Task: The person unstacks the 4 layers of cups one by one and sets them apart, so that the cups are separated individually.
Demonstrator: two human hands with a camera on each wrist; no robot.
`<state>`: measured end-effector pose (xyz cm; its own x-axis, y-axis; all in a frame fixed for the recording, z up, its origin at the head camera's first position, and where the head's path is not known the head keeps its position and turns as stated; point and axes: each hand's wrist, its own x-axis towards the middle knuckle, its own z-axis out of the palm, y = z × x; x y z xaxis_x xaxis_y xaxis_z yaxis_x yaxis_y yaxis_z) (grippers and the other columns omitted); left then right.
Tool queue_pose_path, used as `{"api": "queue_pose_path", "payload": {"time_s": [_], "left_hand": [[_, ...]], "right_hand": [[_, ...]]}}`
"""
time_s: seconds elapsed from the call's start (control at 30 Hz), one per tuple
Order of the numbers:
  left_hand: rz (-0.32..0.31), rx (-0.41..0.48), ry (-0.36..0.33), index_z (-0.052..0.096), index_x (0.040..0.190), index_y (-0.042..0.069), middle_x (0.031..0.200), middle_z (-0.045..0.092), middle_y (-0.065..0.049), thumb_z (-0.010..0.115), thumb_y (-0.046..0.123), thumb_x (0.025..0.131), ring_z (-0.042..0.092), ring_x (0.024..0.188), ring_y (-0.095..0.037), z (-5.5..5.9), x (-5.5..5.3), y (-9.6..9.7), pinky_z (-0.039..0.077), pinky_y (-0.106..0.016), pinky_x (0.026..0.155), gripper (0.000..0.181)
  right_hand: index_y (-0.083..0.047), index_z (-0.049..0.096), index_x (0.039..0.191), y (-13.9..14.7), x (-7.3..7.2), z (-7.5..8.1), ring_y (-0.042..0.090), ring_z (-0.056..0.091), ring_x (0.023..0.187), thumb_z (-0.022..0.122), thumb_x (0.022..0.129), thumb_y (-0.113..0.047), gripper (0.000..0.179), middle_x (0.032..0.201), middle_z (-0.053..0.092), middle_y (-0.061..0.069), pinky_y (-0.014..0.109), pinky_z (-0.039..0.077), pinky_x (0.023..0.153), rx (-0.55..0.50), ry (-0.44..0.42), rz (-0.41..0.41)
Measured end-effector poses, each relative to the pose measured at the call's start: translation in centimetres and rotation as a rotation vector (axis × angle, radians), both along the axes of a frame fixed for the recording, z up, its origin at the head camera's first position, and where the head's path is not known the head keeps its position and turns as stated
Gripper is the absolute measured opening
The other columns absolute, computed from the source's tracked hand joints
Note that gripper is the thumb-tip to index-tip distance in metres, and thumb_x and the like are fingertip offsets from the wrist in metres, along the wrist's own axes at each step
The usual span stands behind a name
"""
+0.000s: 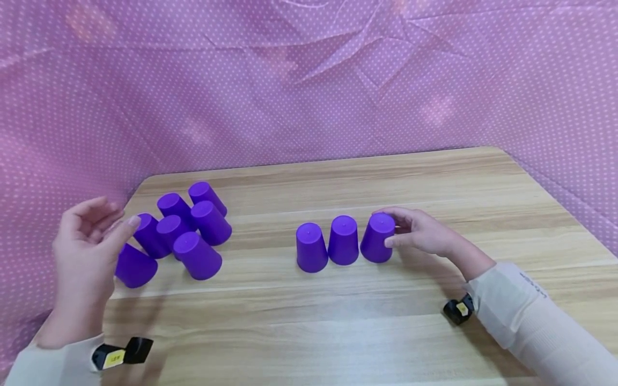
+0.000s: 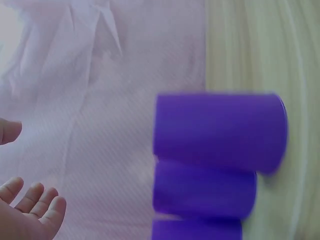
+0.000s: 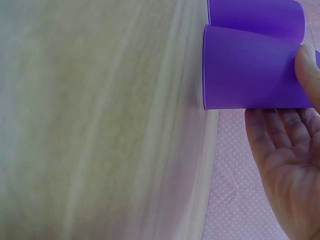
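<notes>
Three purple cups stand upside down in a short row on the table: a left cup (image 1: 311,249), a middle cup (image 1: 343,242) and a right cup (image 1: 376,241). My right hand (image 1: 427,231) holds the right cup, its thumb on the near side and the fingers behind. In the right wrist view that cup (image 3: 250,70) has its rim at the tabletop. Over at the left, several more upturned purple cups (image 1: 198,257) stand grouped together. Beside them my left hand (image 1: 87,254) is raised with loosely bent fingers and nothing in it; the left wrist view shows a gap between it and the cups.
The wood-grain table (image 1: 289,321) carries both sets of cups, with a stretch of tabletop between them. Pink dotted cloth (image 1: 309,96) hangs behind the table and along its sides. A small black camera (image 1: 457,310) sits on the right wrist, another camera (image 1: 116,355) on the left.
</notes>
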<state>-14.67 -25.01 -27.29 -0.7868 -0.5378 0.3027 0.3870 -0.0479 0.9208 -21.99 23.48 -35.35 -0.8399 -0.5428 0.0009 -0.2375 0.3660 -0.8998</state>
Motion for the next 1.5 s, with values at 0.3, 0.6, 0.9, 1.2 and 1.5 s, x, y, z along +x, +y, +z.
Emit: {"api": "queue_pose_path", "payload": {"time_s": [0.3,0.6,0.9,1.2,1.5], "left_hand": [[-0.146,-0.098,0.011,0.054,0.114,0.004,0.102,0.059,-0.005,0.062,-0.021,0.073,0.058,0.099,-0.013,1.2,-0.2,3.1,0.05,-0.012,0.082,0.049],[-0.306,-0.236,0.015,0.055,0.113,0.009,0.105,0.058,-0.001,0.064,-0.016,0.076,0.056,0.102,-0.01,1.1,-1.0,6.0,0.047,-0.012,0.088,0.045],[-0.458,-0.532,-0.154,0.045,0.128,0.0,0.123,0.052,-0.009,0.067,-0.002,0.08,0.049,0.118,-0.017,-0.7,-2.2,9.8,0.04,-0.027,0.104,0.052],[-0.662,-0.567,-0.225,0.043,0.132,-0.002,0.134,0.047,-0.016,0.07,0.002,0.079,0.043,0.127,-0.026,-3.6,-3.5,12.9,0.035,-0.035,0.109,0.059],[-0.734,-0.637,-0.312,0.042,0.136,0.005,0.138,0.046,-0.011,0.075,0.014,0.077,0.042,0.129,-0.024,-5.1,-3.6,15.7,0.034,-0.034,0.109,0.068]], "right_hand": [[0.0,0.042,0.135,0.0,0.0,0.1,0.024,0.055,0.111,0.067,0.082,-0.008,0.059,0.121,0.058,0.018,0.033,0.044,0.095,0.004,0.005,0.0],[0.0,0.042,0.134,0.0,-0.1,0.0,0.024,0.055,0.111,0.068,0.082,-0.009,0.059,0.121,0.058,0.017,0.039,0.043,0.098,0.022,0.024,-0.001],[0.0,0.042,0.134,0.0,-0.1,0.0,0.032,0.054,0.114,0.068,0.082,-0.008,0.059,0.121,0.058,0.018,0.05,0.04,0.101,0.033,0.044,0.001],[0.002,0.042,0.133,-0.4,-0.2,0.2,0.035,0.052,0.116,0.067,0.082,-0.007,0.058,0.122,0.058,0.019,0.051,0.039,0.102,0.032,0.069,0.015],[0.001,0.042,0.134,-0.1,-0.1,0.1,0.035,0.052,0.116,0.067,0.082,-0.006,0.058,0.122,0.057,0.02,0.052,0.039,0.102,0.035,0.056,0.004]]}}
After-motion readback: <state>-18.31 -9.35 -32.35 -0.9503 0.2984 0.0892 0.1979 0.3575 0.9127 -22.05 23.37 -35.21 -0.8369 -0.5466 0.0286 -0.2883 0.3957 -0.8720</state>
